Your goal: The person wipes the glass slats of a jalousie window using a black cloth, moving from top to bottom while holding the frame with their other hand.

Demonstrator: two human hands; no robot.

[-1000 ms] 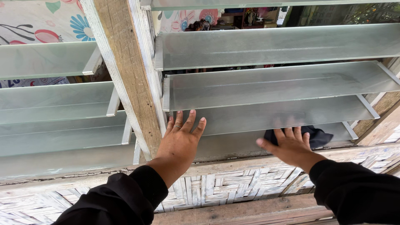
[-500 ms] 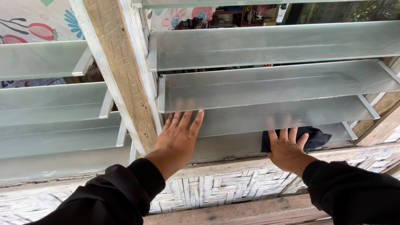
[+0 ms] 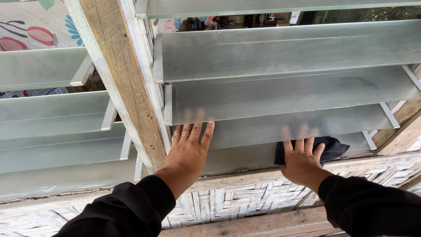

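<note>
Flat and spread, the left hand [image 3: 188,151] grasps nothing: its palm lies against a frosted glass louvre slat [image 3: 280,127], fingertips tucked under the slat above, just right of the weathered wooden post [image 3: 127,83]. Further right, the right hand [image 3: 302,160] presses open-fingered on a dark cloth [image 3: 331,147] lying on the lowest slat [image 3: 245,156], fingers splayed rather than closed around it. Below both hands runs a woven bamboo wall [image 3: 237,195]
</note>
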